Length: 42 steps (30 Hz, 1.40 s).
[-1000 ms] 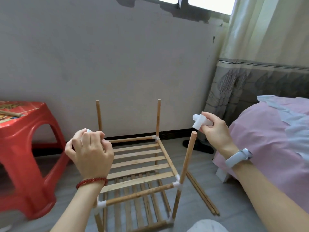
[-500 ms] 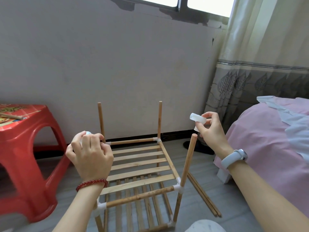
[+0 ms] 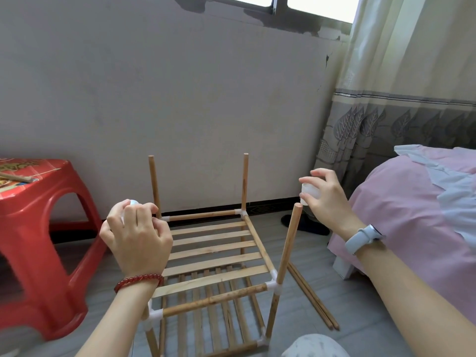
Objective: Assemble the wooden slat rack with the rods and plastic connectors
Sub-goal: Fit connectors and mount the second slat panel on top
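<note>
The rack [image 3: 213,256] stands on the floor between a red stool [image 3: 38,228] and a bed [image 3: 425,215], with two slat shelves joined and four rods rising upright from the corners. The right hand [image 3: 327,199] pinches a white connector [image 3: 310,193] just above and beside the top of the near right rod [image 3: 289,243], whose long axis runs almost vertical, tilted a little; this hand is the nearer one, and the cap must come straight down that axis. The left hand [image 3: 136,235] is closed around another connector [image 3: 132,203] over the near left corner, hiding the rod there. Spare rods [image 3: 311,297] lie on the floor by the bed. No legible writing shows; the stool top's print is unreadable.
</note>
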Available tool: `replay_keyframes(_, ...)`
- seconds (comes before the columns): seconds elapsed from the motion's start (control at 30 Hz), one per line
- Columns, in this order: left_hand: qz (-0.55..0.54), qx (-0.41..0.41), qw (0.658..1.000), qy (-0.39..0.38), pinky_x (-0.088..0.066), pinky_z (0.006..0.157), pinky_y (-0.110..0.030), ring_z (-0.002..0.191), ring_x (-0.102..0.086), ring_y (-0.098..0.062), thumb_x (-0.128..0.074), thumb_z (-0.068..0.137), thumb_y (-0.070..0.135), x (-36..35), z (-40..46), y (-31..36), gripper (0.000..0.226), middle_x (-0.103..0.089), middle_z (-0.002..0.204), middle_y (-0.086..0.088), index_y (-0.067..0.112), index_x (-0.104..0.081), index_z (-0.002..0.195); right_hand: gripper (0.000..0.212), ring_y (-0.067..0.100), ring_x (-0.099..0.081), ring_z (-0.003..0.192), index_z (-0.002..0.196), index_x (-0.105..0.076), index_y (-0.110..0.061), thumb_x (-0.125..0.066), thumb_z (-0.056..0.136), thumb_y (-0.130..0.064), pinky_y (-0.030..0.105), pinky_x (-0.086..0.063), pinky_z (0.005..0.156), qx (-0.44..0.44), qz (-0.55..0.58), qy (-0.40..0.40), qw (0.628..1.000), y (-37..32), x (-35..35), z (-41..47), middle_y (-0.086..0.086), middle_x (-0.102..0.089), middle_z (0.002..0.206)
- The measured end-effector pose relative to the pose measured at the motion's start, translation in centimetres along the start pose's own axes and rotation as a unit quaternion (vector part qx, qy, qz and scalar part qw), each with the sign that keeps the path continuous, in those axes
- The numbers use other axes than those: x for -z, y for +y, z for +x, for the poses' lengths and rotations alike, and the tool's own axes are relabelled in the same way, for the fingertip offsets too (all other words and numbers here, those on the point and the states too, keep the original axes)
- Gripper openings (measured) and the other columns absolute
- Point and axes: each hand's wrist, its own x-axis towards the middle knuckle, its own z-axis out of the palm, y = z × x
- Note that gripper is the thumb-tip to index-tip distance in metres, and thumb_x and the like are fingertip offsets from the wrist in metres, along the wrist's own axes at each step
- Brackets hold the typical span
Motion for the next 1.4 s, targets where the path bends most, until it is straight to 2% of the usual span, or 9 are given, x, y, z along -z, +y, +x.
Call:
replay_keyframes(0.23, -0.007, 0.004, 1.0, -0.009, -0.035, 0.087, -0.055, 0.114, -0.043, -0.034, -0.046, 0.078, 0.008, -0.1, -0.1, 0.0, 0.018, -0.057, 0.092, -0.014, 0.004, -0.059, 0.088, 0.028, 0.014, -0.044, 0.119, 0.115, -0.063, -0.008, -0.058, 0.088, -0.001, 0.013, -0.028, 0.096, 0.043, -0.001, -0.09, 0.995, -0.4, 0.5, -0.2, 0.004, -0.048, 0.127)
replay_keyframes(0.37, -0.016, 0.004, 1.0, -0.01, -0.035, 0.087, -0.054, 0.114, -0.042, -0.032, -0.045, 0.078, 0.008, -0.1, -0.1, 0.0, 0.018, -0.058, 0.092, -0.013, 0.005, -0.06, 0.089, 0.03, 0.008, -0.038, 0.114, 0.106, -0.063, -0.022, -0.051, 0.091, 0.002, 0.003, -0.036, 0.08, 0.019, 0.049, -0.117, 0.992, -0.7, 0.4, -0.1, -0.002, -0.036, 0.125)
replay_keyframes(0.63, -0.02, -0.005, 1.0, -0.005, -0.036, 0.086, -0.053, 0.114, -0.041, -0.03, -0.046, 0.077, 0.008, 0.0, 0.0, -0.2, 0.017, -0.057, 0.092, -0.013, 0.006, -0.059, 0.088, 0.039, 0.021, -0.036, 0.124, 0.085, -0.052, -0.03, -0.048, 0.084, 0.009, 0.02, -0.031, 0.09, -0.003, 0.054, -0.117, 0.992, 0.0, -0.7, -0.1, -0.011, -0.048, 0.117)
replay_keyframes(0.77, -0.025, 0.0, 1.0, -0.002, -0.036, 0.086, -0.053, 0.114, -0.041, -0.029, -0.046, 0.079, 0.01, -0.1, -0.1, -0.2, 0.017, -0.058, 0.091, -0.012, 0.006, -0.06, 0.088, 0.009, 0.021, -0.044, 0.117, 0.091, -0.056, -0.021, -0.059, 0.09, -0.013, 0.009, -0.043, 0.073, -0.077, 0.153, -0.059, 0.983, -0.5, -1.6, -0.1, 0.002, -0.054, 0.118)
replay_keyframes(0.87, -0.034, 0.001, 0.999, -0.002, -0.036, 0.087, -0.053, 0.114, -0.041, -0.028, -0.047, 0.079, 0.013, -0.1, 0.0, -0.1, 0.019, -0.059, 0.093, -0.011, 0.006, -0.061, 0.088, 0.018, 0.03, -0.043, 0.117, 0.106, -0.061, -0.011, -0.053, 0.093, -0.022, 0.034, -0.04, 0.091, -0.108, 0.017, 0.01, 0.994, -0.4, -3.3, 0.0, 0.007, -0.056, 0.111)
replay_keyframes(0.97, -0.026, -0.007, 1.0, 0.002, -0.036, 0.086, -0.053, 0.114, -0.042, -0.028, -0.048, 0.077, 0.009, -0.2, 0.0, -0.3, 0.018, -0.06, 0.097, -0.011, 0.007, -0.061, 0.09, 0.024, 0.036, -0.038, 0.117, 0.104, -0.061, -0.003, -0.042, 0.092, -0.007, 0.032, -0.024, 0.096, -0.061, -0.115, 0.024, 0.991, -0.8, -4.9, 0.0, 0.015, -0.054, 0.111)
replay_keyframes(1.1, -0.016, -0.041, 0.999, 0.003, -0.038, 0.082, -0.054, 0.111, -0.042, -0.029, -0.04, 0.076, 0.006, -0.5, 0.0, -1.3, 0.023, -0.058, 0.1, -0.012, 0.007, -0.059, 0.089, 0.027, 0.033, -0.012, 0.141, 0.118, -0.054, 0.002, -0.044, 0.093, 0.004, 0.031, -0.006, 0.114, -0.013, -0.015, -0.029, 0.999, -0.3, -4.8, -0.3, 0.015, -0.041, 0.137)
replay_keyframes(1.23, -0.025, -0.061, 0.998, 0.015, -0.038, 0.079, -0.052, 0.11, -0.041, -0.029, -0.039, 0.074, 0.002, -0.8, 0.1, -1.6, 0.024, -0.05, 0.107, -0.006, 0.01, -0.054, 0.092, 0.013, 0.01, -0.012, 0.142, 0.106, -0.056, -0.014, -0.048, 0.096, -0.013, 0.026, -0.015, 0.111, -0.012, 0.133, -0.132, 0.982, 0.6, -3.0, -0.1, -0.005, -0.041, 0.134)
replay_keyframes(1.4, -0.043, -0.056, 0.997, 0.002, -0.035, 0.078, -0.046, 0.109, -0.041, -0.028, -0.042, 0.075, 0.007, -1.0, 0.2, -2.0, 0.026, -0.054, 0.114, -0.012, 0.013, -0.051, 0.099, 0.023, 0.014, -0.04, 0.128, 0.088, -0.06, -0.003, -0.04, 0.098, -0.009, 0.011, -0.027, 0.092, -0.112, 0.213, 0.066, 0.968, -1.3, -5.2, 0.2, -0.001, -0.053, 0.113)
